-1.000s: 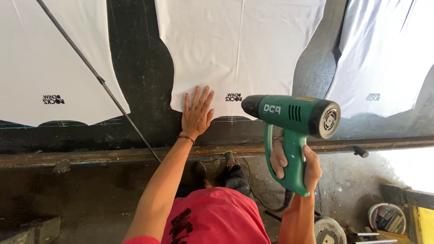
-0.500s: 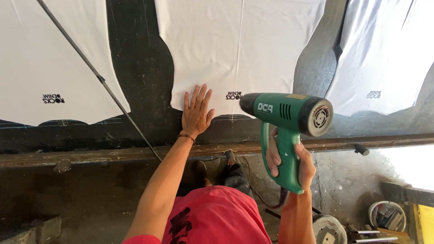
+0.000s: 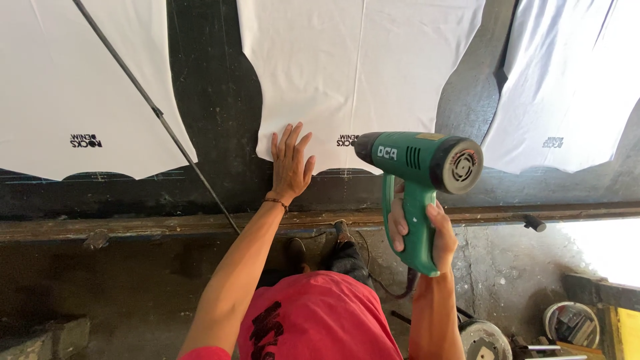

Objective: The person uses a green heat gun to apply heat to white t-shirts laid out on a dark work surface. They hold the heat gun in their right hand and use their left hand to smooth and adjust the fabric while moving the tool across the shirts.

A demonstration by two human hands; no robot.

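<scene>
The left hand (image 3: 290,163) lies flat, fingers spread, on the lower left corner of the middle white fabric piece (image 3: 360,73), pinning it to the dark surface (image 3: 213,100). Nothing is gripped; the palm and fingers only press down.

The right hand (image 3: 420,227) is closed around the grip of a green heat gun (image 3: 417,160). The nozzle points left, toward the small printed mark near the fabric's lower edge, just beside the left hand's fingertips. The nozzle appears to hang above the fabric; contact cannot be confirmed from this view.

Handling notes:

- Fabric piece: judged thin, light and limp. It lies smooth with a faint centre crease. It will likely slide or lift at the edges, so flat-palm pressure near the corner suits it better than a pinch.
- Heat gun: judged rigid and moderately heavy, with its weight forward in the barrel. Hold it by the pistol grip only; the dark nozzle end should be treated as hot.

Surroundings: two more white fabric pieces lie on the same surface, one at the left (image 3: 73,80) and one at the right (image 3: 573,87), each well apart from the middle piece. A thin dark rod (image 3: 157,113) runs diagonally across the surface between the left and middle pieces. A worn wooden rail (image 3: 133,225) borders the near edge of the surface.
</scene>
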